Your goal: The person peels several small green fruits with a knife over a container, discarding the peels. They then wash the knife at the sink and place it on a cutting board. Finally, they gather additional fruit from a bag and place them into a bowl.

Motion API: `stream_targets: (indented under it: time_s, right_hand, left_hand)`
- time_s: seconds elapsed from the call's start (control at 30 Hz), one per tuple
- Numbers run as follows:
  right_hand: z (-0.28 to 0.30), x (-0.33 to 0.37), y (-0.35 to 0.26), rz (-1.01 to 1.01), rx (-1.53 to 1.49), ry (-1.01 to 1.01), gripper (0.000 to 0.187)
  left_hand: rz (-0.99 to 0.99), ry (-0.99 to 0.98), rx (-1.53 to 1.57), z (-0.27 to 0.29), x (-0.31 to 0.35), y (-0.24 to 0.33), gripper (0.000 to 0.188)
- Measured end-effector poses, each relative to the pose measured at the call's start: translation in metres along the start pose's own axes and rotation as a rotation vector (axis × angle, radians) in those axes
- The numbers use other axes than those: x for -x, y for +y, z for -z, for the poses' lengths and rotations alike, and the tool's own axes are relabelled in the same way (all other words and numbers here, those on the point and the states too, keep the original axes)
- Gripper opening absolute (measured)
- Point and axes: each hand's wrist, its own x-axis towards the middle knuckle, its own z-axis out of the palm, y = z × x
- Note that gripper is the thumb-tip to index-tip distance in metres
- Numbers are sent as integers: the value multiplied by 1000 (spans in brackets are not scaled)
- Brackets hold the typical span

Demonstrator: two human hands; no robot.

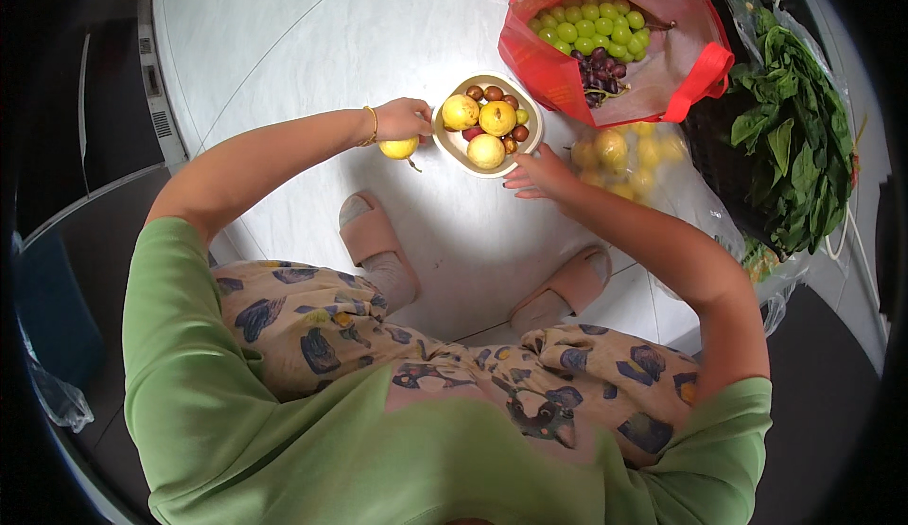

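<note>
My left hand [405, 120] has its fingers closed around a yellow pear [399, 148], held just beside the left rim of the bowl [452, 143], which sits on the white floor [284, 43] in front of my slippered feet. My right hand [539, 175] hovers at the bowl's lower right edge with the fingers spread and empty; whether the tips touch the rim I cannot tell.

I judge the work of filling the bowl to be well along. Three pears [484, 128] already lie inside it, with several small dark plums [494, 94] tucked around them, and there is little room left. The pear in my hand is not yet in.

Still outside the bowl: a clear bag of yellow pears [629, 156] just to its right, and a red bag [700, 76] beyond the bowl's far right holding green grapes [591, 28] and dark grapes [598, 73]. Farther right of the bowl lies a bundle of leafy greens [794, 137].
</note>
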Motion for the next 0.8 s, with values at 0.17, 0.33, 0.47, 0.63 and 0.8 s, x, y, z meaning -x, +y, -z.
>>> stream_targets:
  time_s: [0.17,0.33,0.47,0.63,0.8]
  right_hand:
    - [12,8,-26,162,49,-3,43]
    - [27,14,-32,93,-45,-77,45]
    - [33,49,-56,11,29,-109,43]
    - [32,128,-114,92,-4,-80,40]
    - [9,231,-194,242,-31,-26,40]
  left_hand:
    - [-22,-158,78,15,4,25,22]
    - [87,-424,312,69,18,45,32]
    - [-33,-253,740,111,47,71,44]
    - [-556,-285,1137,127,113,126,45]
    - [-738,-182,1533,129,232,168,40]
